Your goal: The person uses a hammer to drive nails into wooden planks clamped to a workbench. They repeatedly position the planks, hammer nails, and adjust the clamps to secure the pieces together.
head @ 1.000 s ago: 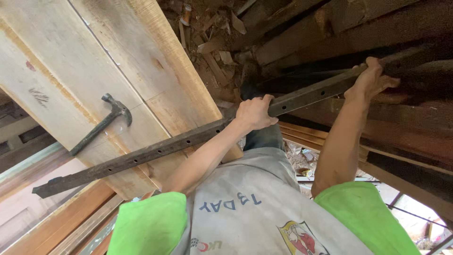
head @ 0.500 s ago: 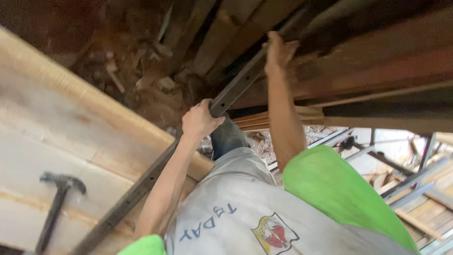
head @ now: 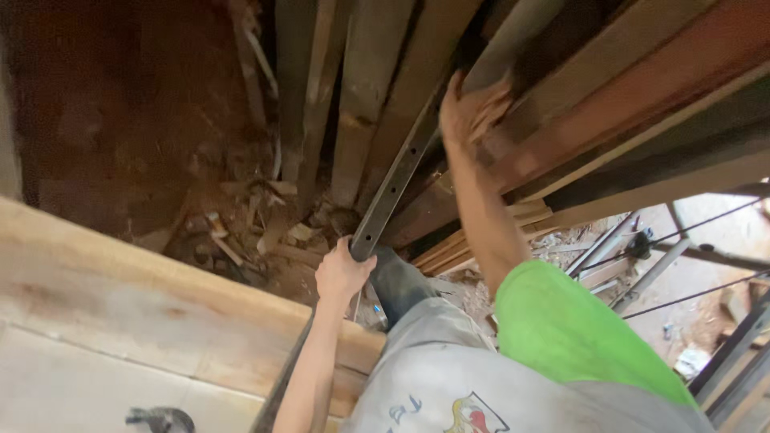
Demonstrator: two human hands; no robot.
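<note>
Just below the left hand (head: 343, 273), the person's own forearm runs down past a thick wooden plank (head: 160, 309), and a hammer (head: 160, 418) lies on the pale board well below and to the left of it. The left hand is closed around the lower part of a long metal bar (head: 397, 180) with holes along it. The bar slants up and away from this hand to the right hand (head: 465, 108), which is wrapped around its upper part among upright timber boards (head: 373, 88). Left of the left hand, wood scraps (head: 257, 228) lie scattered on red-brown dirt. Right of the right arm's green sleeve (head: 577, 329), thin metal rods (head: 642, 273) lie far below.
</note>
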